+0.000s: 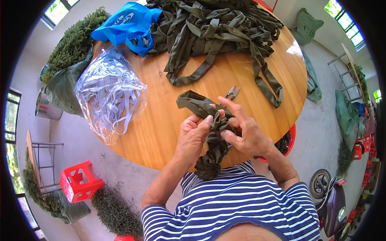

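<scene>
A dark olive fabric strip (197, 103), gathered and ruffled at its lower end, runs between my hands at the near edge of the round table. My left hand (190, 136) pinches it, thumb on top. On its other side, my right hand (250, 134) grips the cloth between the thumb and curled fingers, while the index finger points outward. Just beyond that finger lie small thread snips (232, 92) on the wood. The fabric's lower end hangs over the table edge against my striped shirt. A thin light-coloured piece shows beside the cloth, partly hidden.
A heap of olive fabric strips (213, 34) covers the far side of the wooden table (140, 146). Left of it are a blue bag (128, 25) and a clear plastic bag (110, 90) of pale elastic bands. Red stool (80, 181), greenery and a scooter (334, 211) stand around.
</scene>
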`<state>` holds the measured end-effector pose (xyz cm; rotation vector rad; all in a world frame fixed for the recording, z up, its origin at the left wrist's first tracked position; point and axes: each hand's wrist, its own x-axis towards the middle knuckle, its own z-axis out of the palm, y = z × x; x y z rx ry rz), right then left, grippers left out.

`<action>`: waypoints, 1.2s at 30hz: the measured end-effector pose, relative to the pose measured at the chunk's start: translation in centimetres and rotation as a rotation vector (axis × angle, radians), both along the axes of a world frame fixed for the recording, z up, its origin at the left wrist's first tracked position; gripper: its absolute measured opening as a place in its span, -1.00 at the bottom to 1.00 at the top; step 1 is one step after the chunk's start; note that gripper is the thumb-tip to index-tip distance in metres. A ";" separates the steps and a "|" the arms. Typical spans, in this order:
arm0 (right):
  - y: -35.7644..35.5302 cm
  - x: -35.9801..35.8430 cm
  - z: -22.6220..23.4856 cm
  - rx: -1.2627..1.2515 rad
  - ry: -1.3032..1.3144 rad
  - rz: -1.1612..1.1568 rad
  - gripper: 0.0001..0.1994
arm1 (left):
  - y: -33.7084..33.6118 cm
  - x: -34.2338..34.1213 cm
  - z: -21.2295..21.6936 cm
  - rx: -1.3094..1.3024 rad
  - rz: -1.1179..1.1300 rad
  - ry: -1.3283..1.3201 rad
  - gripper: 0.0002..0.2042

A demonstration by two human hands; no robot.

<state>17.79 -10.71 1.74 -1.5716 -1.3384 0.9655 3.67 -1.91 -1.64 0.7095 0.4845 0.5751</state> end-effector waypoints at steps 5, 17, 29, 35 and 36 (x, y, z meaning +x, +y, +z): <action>0.4 1.8 0.3 -0.028 0.106 0.166 -0.56 | 2.7 -3.0 0.1 0.319 -0.041 0.355 -0.70; -0.9 3.0 1.5 -0.002 0.095 0.155 -0.57 | 11.3 -2.2 -0.5 0.318 -0.659 0.004 -0.77; -0.3 3.0 0.2 0.064 -0.201 0.151 -0.59 | 8.6 -2.0 -0.7 1.293 0.356 0.908 -0.82; -0.4 2.1 -0.1 0.104 -0.455 0.172 -0.59 | 5.4 -2.6 0.8 0.263 -0.051 0.517 -0.73; -0.4 1.9 -0.1 0.134 -0.496 0.179 -0.58 | 4.9 -1.9 0.7 0.154 -0.102 0.438 -0.73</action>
